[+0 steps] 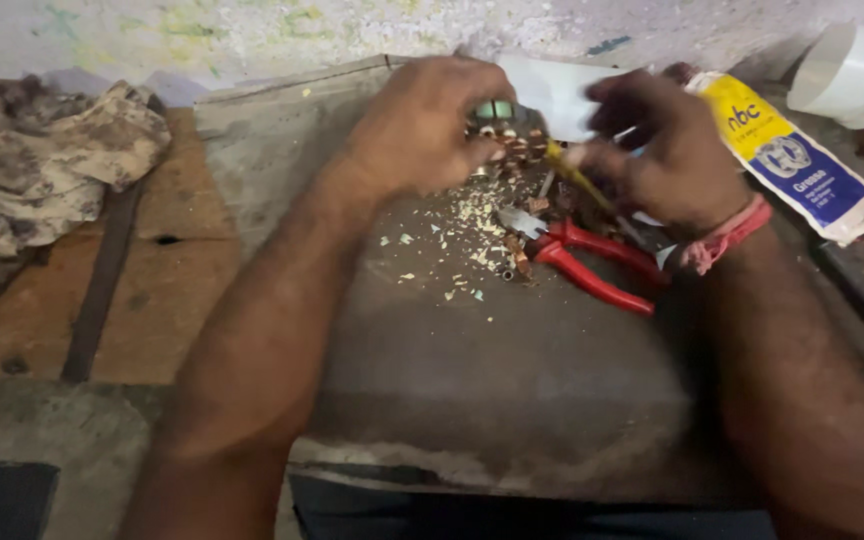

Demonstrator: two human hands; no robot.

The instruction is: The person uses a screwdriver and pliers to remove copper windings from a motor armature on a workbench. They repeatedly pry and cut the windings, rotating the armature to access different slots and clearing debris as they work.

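Note:
My left hand (422,125) grips a small round metal part with copper windings (512,140) above a dark metal work plate (512,380). My right hand (667,150) holds a thin yellow-handled tool (577,178) whose tip meets the wound part. A red thread band circles my right wrist. Below the hands lie red-handled pliers (592,262) among pale shavings and copper bits (472,235).
A yellow, white and blue tube (802,160) lies at the right, with a white curved piece (857,75) behind it. A dirty crumpled rag (47,160) rests on the brown wooden surface at the left, beside a dark flat metal bar (97,290).

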